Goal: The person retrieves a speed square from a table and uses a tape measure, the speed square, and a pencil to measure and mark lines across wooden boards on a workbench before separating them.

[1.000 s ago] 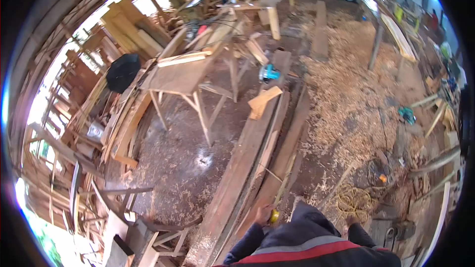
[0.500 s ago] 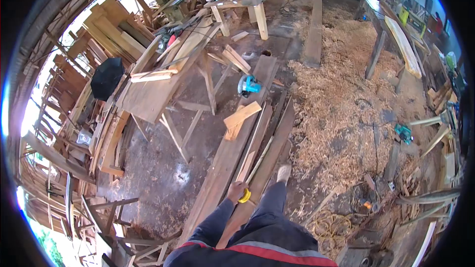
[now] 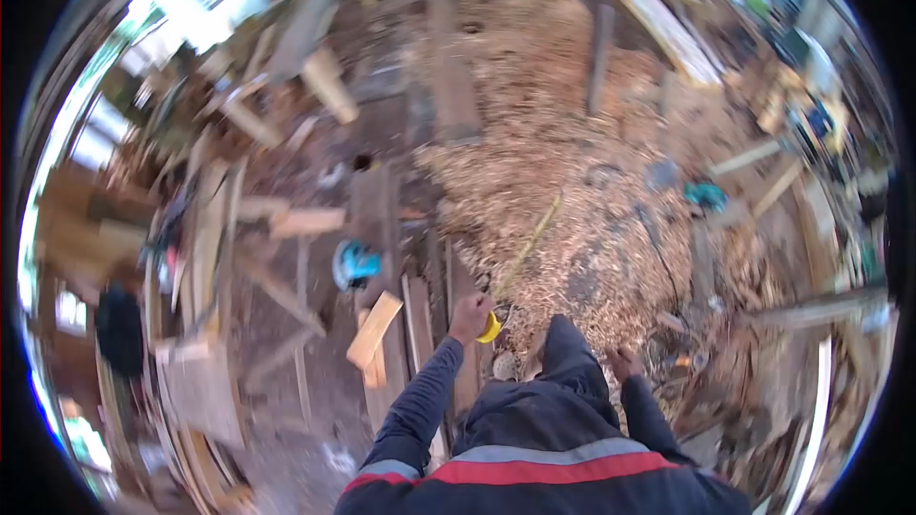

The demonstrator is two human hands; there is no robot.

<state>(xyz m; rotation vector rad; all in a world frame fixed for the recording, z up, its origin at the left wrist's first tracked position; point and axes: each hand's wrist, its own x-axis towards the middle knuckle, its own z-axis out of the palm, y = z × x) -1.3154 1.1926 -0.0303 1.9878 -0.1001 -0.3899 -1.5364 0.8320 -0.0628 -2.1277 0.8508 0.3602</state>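
My left hand (image 3: 470,318) is closed around a yellow tape measure (image 3: 490,328), held above the boards near my feet. From it a narrow yellow tape blade (image 3: 528,250) stretches forward and to the right over the wood shavings. Beneath and ahead of that hand lie long brown planks (image 3: 465,277) on the floor. My right hand (image 3: 625,362) hangs low beside my right leg, over the shavings. Motion blur smears its fingers, and nothing can be made out in it.
A blue circular saw (image 3: 356,265) rests on a long plank left of centre, with short light wood offcuts (image 3: 375,332) nearer me. Wood shavings (image 3: 572,153) cover the floor. A wooden trestle table (image 3: 200,386) stands left. A teal power tool (image 3: 705,195) and a dark cable (image 3: 658,243) lie right.
My view has swung to the right and blurred. My left hand has moved forward with the tape measure, and the extended blade now shows. My right hand has come into view.
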